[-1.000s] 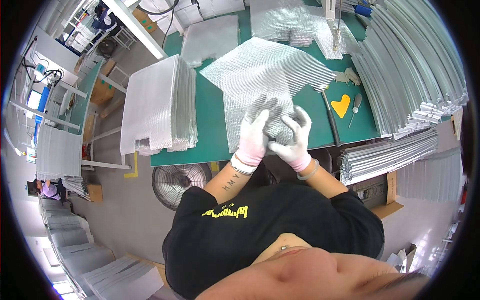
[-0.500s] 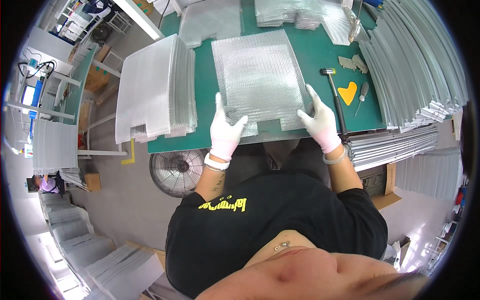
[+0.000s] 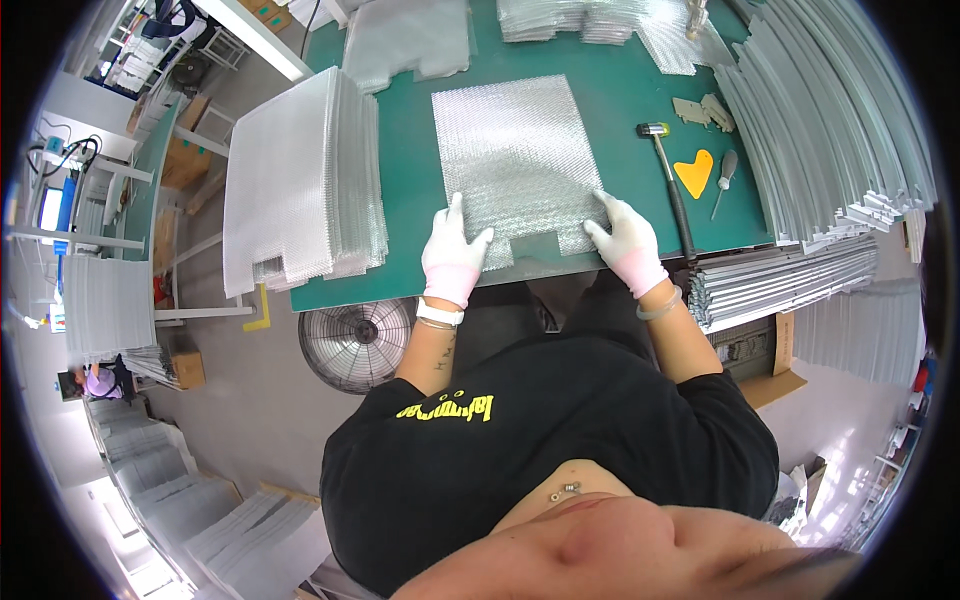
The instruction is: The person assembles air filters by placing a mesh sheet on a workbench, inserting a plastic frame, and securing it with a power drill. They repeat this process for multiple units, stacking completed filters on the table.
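A silvery mesh sheet point(image 3: 520, 150) with a notch in its near edge lies flat over the green table point(image 3: 410, 190), right in front of me. At its near left corner is my left hand point(image 3: 452, 255), in a white glove with a pink cuff. Its fingers stretch along the sheet's side, and the thumb points inward. My right hand point(image 3: 628, 250), gloved the same way, mirrors this at the near right corner. Both hands have thumb and fingers apart, with the fingertips against or close to the sheet's edges. Whether more sheets lie beneath is hard to tell.
On the left stands a thick stack of mesh sheets point(image 3: 285, 180). Right of my hands lie a mallet point(image 3: 678, 195), a yellow heart-shaped scraper point(image 3: 694, 174) and a screwdriver point(image 3: 726, 172). Long metal strips point(image 3: 820, 120) fill the table's right side. A round fan point(image 3: 360, 340) stands below the front edge.
The mesh sheet appears smaller, as if lowered toward the table, and sits slightly nearer to me. My hands have come a little closer together at its sides. The view has shifted slightly.
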`<state>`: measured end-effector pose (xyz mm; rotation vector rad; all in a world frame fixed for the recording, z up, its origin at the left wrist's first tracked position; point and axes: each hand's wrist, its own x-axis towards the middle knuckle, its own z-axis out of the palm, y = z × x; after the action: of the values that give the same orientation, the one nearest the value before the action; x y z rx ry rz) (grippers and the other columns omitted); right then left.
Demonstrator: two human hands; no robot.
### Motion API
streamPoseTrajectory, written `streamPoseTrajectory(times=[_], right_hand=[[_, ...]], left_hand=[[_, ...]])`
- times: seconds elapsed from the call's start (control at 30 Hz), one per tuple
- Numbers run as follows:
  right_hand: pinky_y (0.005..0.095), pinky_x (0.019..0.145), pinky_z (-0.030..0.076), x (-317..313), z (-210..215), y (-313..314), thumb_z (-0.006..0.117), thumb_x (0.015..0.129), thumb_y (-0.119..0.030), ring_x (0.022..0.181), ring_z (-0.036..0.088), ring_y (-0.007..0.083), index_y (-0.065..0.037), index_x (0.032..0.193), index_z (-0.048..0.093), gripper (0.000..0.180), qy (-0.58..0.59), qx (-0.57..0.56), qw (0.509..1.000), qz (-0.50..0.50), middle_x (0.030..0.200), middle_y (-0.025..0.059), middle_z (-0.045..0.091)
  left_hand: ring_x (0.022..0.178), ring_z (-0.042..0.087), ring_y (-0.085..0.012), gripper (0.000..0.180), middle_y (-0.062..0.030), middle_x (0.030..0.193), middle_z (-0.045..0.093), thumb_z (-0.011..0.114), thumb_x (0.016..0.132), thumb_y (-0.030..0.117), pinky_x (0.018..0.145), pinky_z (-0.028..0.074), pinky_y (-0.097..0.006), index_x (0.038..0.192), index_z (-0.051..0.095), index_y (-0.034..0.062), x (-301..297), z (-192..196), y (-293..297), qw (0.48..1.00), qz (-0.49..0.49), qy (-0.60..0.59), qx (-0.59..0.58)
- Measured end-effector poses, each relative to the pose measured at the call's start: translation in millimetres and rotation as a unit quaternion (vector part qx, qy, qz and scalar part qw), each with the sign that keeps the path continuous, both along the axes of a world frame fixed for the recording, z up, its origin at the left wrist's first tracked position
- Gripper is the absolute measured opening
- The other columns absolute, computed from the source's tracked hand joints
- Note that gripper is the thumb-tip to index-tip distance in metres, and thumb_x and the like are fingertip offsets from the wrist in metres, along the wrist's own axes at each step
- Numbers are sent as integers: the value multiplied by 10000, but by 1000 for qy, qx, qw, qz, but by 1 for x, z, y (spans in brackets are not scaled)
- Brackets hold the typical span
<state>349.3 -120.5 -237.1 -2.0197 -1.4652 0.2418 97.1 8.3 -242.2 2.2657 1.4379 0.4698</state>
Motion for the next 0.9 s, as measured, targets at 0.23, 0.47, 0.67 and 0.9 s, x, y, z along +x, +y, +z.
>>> streamPoseTrajectory(times=[0.23,0.47,0.67,0.9], right_hand=[[424,867,527,14,20,9,681,876,-282,973,654,352,-93,1196,662,372,-21,-100,994,37,1060,159,674],[451,1023,476,205,11,75,587,796,-33,1247,533,349,-153,1238,651,462,-324,-16,936,-136,1256,93,640],[471,1101,340,235,50,104,650,824,-144,1268,527,270,-273,1265,645,459,-369,-332,868,-24,1213,62,634],[371,929,515,274,25,82,713,845,-141,1035,649,319,-103,1150,678,309,-211,-72,975,-12,1113,124,639]], left_hand=[[1283,493,-400,800,-252,1378,477,773,815,357,1039,449,-473,1503,425,142,12,34,-4,995,41,90,-15],[1485,212,-449,718,-132,1574,360,786,744,389,1199,82,-642,1415,551,285,0,6,45,974,-188,125,2],[1475,235,-438,661,-128,1547,388,801,733,370,1190,78,-668,1355,588,299,-10,35,-5,962,-177,207,-5],[1286,489,-396,555,-158,1317,584,805,754,244,1132,307,-547,1257,640,76,-48,43,-67,953,-169,-149,203]])
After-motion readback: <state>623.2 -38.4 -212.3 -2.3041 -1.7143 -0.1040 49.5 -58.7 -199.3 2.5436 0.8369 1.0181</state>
